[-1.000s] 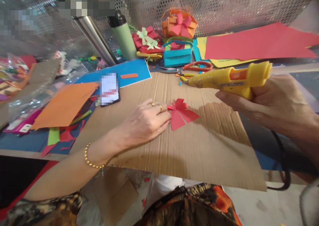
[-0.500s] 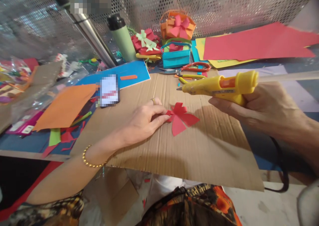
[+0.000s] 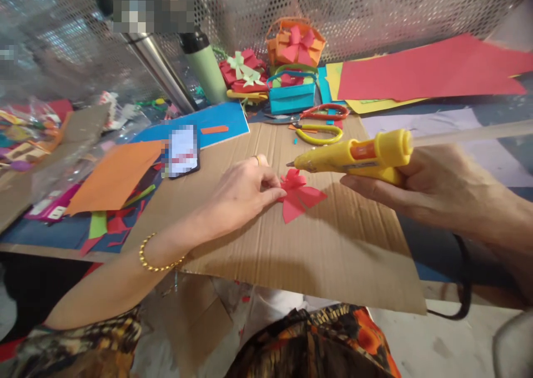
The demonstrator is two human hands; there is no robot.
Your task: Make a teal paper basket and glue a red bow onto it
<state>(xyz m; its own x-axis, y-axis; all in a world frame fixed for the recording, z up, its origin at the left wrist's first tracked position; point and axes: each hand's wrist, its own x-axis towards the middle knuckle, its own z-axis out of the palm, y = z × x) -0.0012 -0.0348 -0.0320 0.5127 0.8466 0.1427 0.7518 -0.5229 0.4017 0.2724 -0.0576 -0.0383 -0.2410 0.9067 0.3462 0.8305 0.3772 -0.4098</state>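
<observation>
A red paper bow [image 3: 300,196] lies on a sheet of corrugated cardboard [image 3: 333,256]. My left hand [image 3: 245,186], with a ring and a gold bead bracelet, pinches the bow's left loop between thumb and fingertips. In my right hand [image 3: 433,184] is a yellow hot glue gun [image 3: 353,155], gripped by its handle, with a glue stick jutting from the rear. Its metal nozzle points left, just above the bow's top edge; whether it touches the paper I cannot tell. The glue gun partly covers the right hand's fingers.
Scissors with orange handles [image 3: 325,112] and yellow handles [image 3: 318,135] lie behind the bow. Farther back stand a blue paper basket [image 3: 292,97], an orange one [image 3: 314,53] and a green bottle [image 3: 206,70]. A phone [image 3: 182,150] and orange paper [image 3: 116,175] are at left; red paper [image 3: 425,72] at right.
The glue gun has come down and left, its nozzle now close to the bow's top. My left hand keeps its pinch on the bow, which has turned slightly.
</observation>
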